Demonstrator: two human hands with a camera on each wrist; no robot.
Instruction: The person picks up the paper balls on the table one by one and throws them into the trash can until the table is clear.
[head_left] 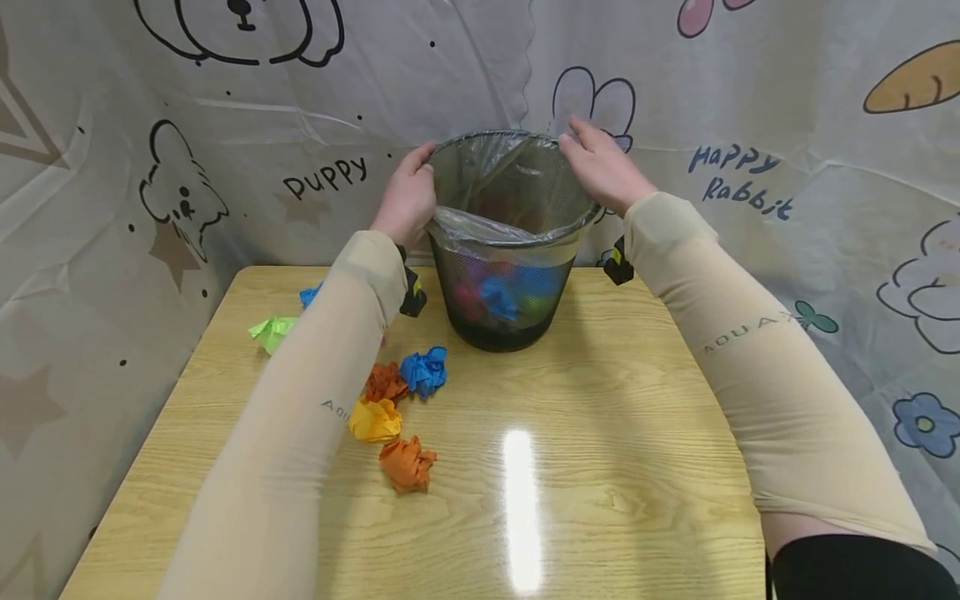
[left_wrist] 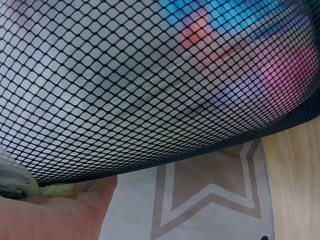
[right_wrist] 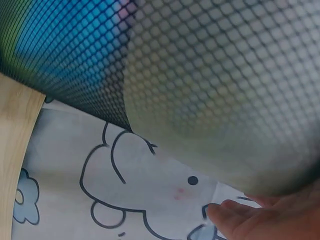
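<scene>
A black mesh wastebasket (head_left: 450, 292) stands at the back of the table. Its thin clear plastic liner (head_left: 480, 225) is folded over the rim, and colored crumpled paper (head_left: 498, 298) shows through the mesh. My left hand (head_left: 408, 196) grips the rim on the left; in the left wrist view, fingers (left_wrist: 95, 195) lie outside the mesh beside the liner's edge. On the opposite side my right hand (head_left: 603, 167) holds the rim, thumb at the top and fingers (right_wrist: 232, 212) along the outside, with liner hanging over the mesh there.
Several crumpled paper balls lie left of the basket: blue (head_left: 424, 372), dark orange (head_left: 386, 382), yellow (head_left: 375, 419), orange (head_left: 407, 464) and green (head_left: 273, 332). My left sleeve (head_left: 300, 417) partly covers this group. A printed cloth (head_left: 450, 83) hangs behind the wooden table (head_left: 600, 467).
</scene>
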